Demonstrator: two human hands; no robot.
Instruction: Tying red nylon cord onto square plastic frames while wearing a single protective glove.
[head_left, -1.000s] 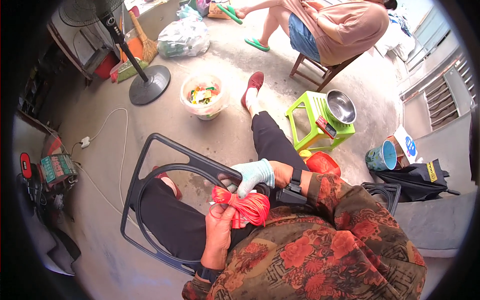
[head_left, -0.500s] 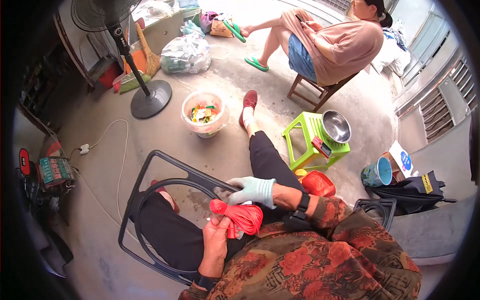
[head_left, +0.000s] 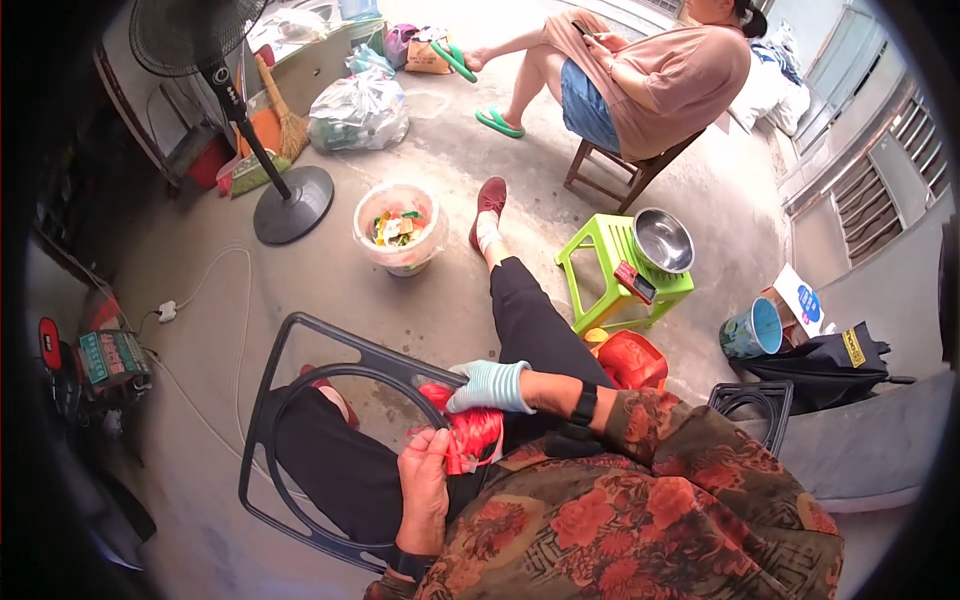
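Across my lap lies a black plastic frame [head_left: 262, 420] with a round ring inside a rectangular outline. At the ring's right side sits a bundle of red plastic cord [head_left: 474, 436]; some strands lie over the ring. My right hand [head_left: 492, 386], in a pale ribbed glove, grips the bundle from above, fingers closed, its fingertips partly hidden. My bare left hand [head_left: 424, 485] pinches red strands at the ring's edge, just left of the bundle. Both my knees, in black trousers [head_left: 540, 325], are beneath the frame.
A bucket of scraps [head_left: 400, 228] stands ahead, near a standing fan [head_left: 292, 205]. To the right are a green stool [head_left: 607, 255] with a metal bowl [head_left: 664, 240], a red container [head_left: 632, 361] and another black frame [head_left: 755, 405]. A seated person [head_left: 650, 90] is beyond.
The red bundle, held up before my left hand earlier, is now lower, beneath my gloved right hand, and its strands look looser. My left fingers have come to the ring's edge.
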